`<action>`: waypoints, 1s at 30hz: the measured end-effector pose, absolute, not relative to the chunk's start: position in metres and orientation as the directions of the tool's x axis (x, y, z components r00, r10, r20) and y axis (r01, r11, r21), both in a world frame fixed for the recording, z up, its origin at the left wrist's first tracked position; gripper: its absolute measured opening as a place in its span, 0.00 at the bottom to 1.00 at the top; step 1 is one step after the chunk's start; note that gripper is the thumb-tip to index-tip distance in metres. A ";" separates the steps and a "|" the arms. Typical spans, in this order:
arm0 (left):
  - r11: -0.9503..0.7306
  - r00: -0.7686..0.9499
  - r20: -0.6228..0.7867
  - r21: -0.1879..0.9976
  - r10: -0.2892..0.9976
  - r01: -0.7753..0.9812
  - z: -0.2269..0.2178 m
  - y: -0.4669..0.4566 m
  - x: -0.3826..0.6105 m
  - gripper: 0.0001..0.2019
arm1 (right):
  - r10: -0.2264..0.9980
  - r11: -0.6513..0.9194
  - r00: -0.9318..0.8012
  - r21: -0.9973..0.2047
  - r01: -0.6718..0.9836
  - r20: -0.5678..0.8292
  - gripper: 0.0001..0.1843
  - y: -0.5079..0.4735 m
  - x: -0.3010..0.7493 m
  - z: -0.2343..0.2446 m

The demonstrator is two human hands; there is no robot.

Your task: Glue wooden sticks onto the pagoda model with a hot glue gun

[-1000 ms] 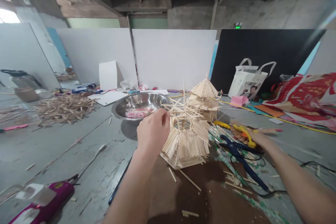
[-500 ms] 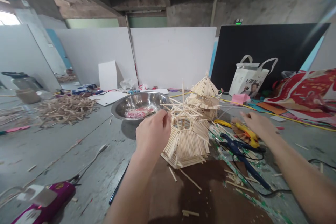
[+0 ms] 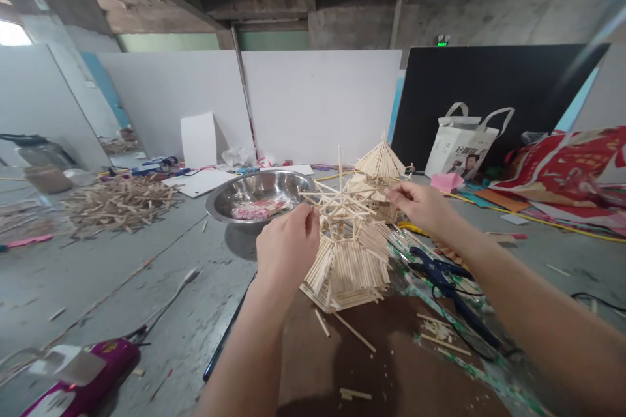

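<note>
In front of me stands a pavilion model (image 3: 349,267) built of thin wooden sticks, with a sloped lower roof, a lattice of crossing sticks above and one upright stick on top. My left hand (image 3: 288,241) is closed at the upper left side of this model, its fingertips turned away behind the hand. My right hand (image 3: 420,205) is raised to the right of the lattice, thumb and fingers pinched together; whatever lies between them is too small to make out. Behind stands a second stick model (image 3: 381,166) with a pointed roof, partly covered by the front one.
A steel bowl (image 3: 220,202) holding plastic packets stands behind my left hand. Dark blue pliers (image 3: 440,277) and plastic wrappers lie right of the brown board (image 3: 313,365). A stick pile (image 3: 122,202) and a purple power strip (image 3: 92,371) are at left.
My right hand has moved left and up from beside the yellow-handled tool to the lattice, its fingers now pinched. My left hand stays at the model.
</note>
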State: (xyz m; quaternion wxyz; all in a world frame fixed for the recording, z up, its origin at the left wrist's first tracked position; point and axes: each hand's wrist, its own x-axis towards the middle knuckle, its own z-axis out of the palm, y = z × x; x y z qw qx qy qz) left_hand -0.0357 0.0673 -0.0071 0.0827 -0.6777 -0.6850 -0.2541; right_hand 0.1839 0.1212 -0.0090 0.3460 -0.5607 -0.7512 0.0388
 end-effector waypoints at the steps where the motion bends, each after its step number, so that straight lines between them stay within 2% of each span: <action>1: -0.048 -0.068 0.458 0.237 0.887 0.970 -0.007 0.068 -0.036 0.14 | 0.865 0.388 -0.150 -0.449 0.805 0.479 0.17 0.120 0.180 -0.006; 15: -0.101 -0.025 0.455 0.249 0.890 0.963 -0.007 0.071 -0.037 0.14 | 0.887 0.424 -0.180 -0.593 0.685 0.425 0.12 0.150 0.134 0.009; 19: -0.114 -0.020 0.456 0.265 0.890 0.957 -0.007 0.072 -0.037 0.14 | 0.905 0.394 -0.186 -0.588 0.707 0.383 0.14 0.160 0.124 0.011; 24: -0.116 -0.021 0.458 0.268 0.889 0.957 -0.008 0.073 -0.038 0.14 | 0.921 0.387 -0.272 -0.575 0.720 0.280 0.16 0.163 0.121 0.016; 30: -0.113 -0.020 0.442 0.272 0.897 0.956 -0.007 0.073 -0.038 0.14 | 0.915 0.403 -0.325 -0.537 0.741 0.238 0.15 0.156 0.118 0.023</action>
